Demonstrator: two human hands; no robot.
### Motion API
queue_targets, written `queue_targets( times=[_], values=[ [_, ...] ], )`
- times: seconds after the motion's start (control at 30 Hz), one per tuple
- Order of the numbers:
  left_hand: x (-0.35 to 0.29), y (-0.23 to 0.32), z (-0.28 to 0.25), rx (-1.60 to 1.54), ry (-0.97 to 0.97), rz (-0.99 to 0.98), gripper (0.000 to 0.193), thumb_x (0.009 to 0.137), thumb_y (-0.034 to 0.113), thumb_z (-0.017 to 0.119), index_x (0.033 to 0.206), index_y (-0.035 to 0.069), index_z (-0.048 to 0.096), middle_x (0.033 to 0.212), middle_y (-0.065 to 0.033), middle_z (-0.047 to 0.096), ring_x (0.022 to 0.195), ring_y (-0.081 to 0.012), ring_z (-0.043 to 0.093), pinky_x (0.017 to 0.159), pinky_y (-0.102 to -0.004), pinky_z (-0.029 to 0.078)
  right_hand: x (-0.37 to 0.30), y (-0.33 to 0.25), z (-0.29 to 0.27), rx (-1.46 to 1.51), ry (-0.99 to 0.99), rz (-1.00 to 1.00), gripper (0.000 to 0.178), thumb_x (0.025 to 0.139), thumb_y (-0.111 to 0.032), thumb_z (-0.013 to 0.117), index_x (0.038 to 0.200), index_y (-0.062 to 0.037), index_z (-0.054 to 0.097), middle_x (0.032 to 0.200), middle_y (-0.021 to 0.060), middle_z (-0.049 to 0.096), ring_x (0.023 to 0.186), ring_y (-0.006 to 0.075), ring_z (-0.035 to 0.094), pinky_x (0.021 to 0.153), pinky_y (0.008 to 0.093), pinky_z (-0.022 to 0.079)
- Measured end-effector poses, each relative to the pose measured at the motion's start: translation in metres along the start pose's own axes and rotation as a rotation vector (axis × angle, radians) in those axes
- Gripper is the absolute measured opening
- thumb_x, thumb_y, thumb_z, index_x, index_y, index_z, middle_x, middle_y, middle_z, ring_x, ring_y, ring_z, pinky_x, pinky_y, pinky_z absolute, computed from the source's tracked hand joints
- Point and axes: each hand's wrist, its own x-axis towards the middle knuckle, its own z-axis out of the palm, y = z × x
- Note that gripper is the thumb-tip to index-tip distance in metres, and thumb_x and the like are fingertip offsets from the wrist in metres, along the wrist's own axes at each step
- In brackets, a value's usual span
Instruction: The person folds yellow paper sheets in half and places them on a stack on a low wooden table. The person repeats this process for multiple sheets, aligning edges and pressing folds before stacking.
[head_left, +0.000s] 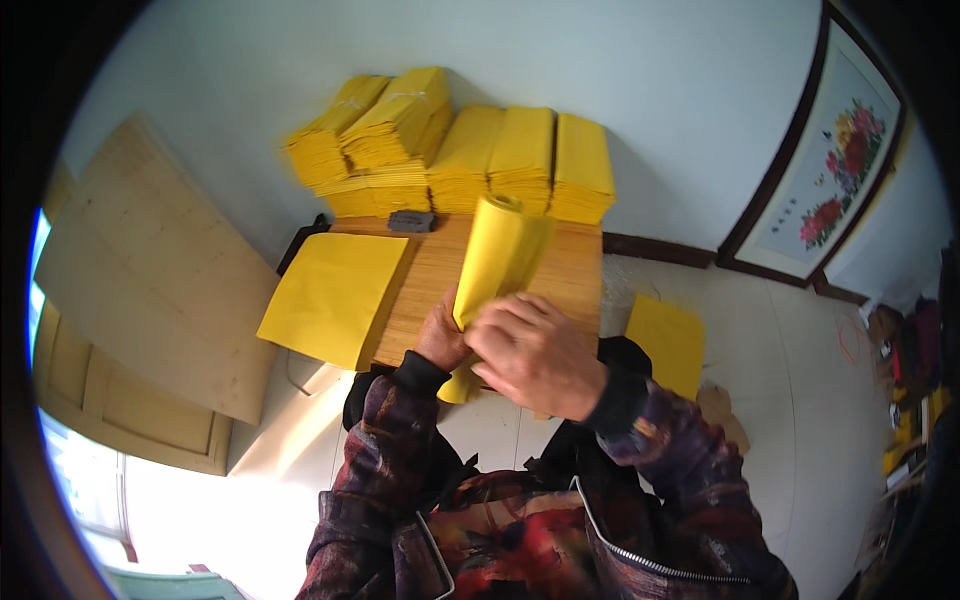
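A roll of yellow paper (490,250) stands up at a tilt over the front of the wooden table, its upper end curled into a tube and one edge hanging loose on the right. My left hand (440,335) grips it from the left side, low down. Across its front lies my right hand (535,355), slightly blurred, with the fingers bent and closed on the paper. Below the hands the lower end of the roll sticks out past the table edge. A flat stack of yellow sheets (335,295) lies to the left of the roll.
Folded yellow paper bundles (525,150) are piled along the back of the table (435,275). A dark grey block (411,221) sits before them. More yellow paper (665,345) is low on the right. A wooden board (150,270) leans at left; a framed flower picture (830,170) stands at right.
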Motion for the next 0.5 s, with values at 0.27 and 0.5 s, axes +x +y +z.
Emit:
queue_targets(
  times=[0.27, 0.5],
  values=[
    [-0.015, 0.037, 0.002, -0.444, -0.23, -0.14, 0.043, 0.081, 0.014, 0.078, 0.12, 0.006, 0.06, 0.111, -0.0015, 0.066, 0.101, -0.012, 0.06, 0.09, -0.0295, 0.049, -0.003, 0.033, 0.009, 0.974, 0.165, 0.423, 0.042, 0.081, -0.019, 0.077, 0.114, -0.0018, 0.058, 0.103, 0.0079, 0.064, 0.097, 0.0204, 0.062, 0.086, 0.033, 0.05],
    [-0.004, 0.042, 0.008, -0.399, -0.321, -0.105, 0.049, 0.081, 0.014, 0.078, 0.125, 0.006, 0.057, 0.116, -0.0031, 0.064, 0.105, -0.014, 0.059, 0.092, -0.0307, 0.048, 0.004, 0.034, 0.01, 1.184, -0.025, 0.441, 0.035, 0.084, -0.011, 0.073, 0.115, -0.0017, 0.06, 0.105, 0.0062, 0.067, 0.096, 0.0169, 0.063, 0.087, 0.0314, 0.05]
  ],
)
